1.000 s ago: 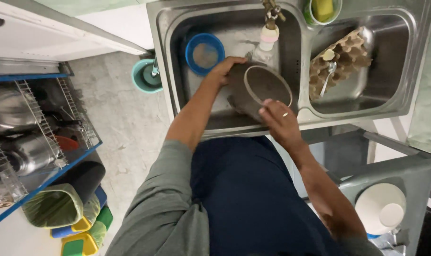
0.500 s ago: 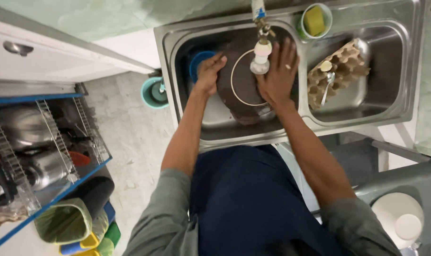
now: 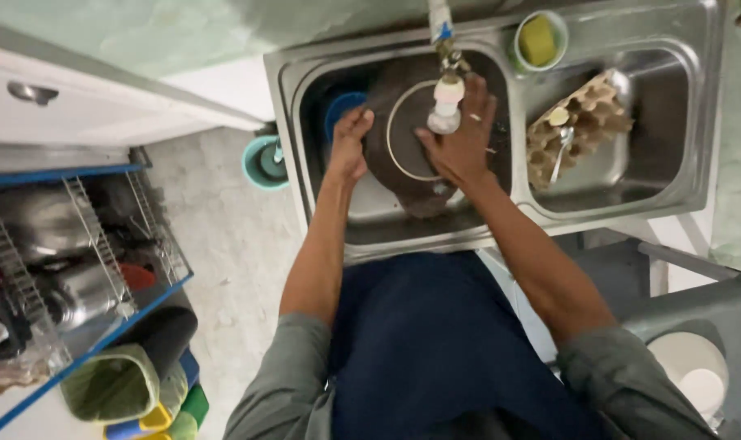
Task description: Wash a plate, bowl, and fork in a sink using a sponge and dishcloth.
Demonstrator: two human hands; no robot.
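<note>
Dark pan (image 3: 403, 163) gripped by left hand (image 3: 350, 143), right hand (image 3: 464, 138) pressing inside.

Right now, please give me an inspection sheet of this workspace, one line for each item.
Surface: steel double sink, two basins.
Job's things: dark round pan, bottom up, in the left basin under the tap.
Clutter: blue bowl behind the pan; egg carton with a spoon in the right basin; yellow sponge in a green cup.
Hands: left hand grips the pan's edge; right hand lies flat on its bottom.
Cables: nothing seen.
Surroundings: dish rack with steel pots on the left; teal bucket on the floor.
</note>
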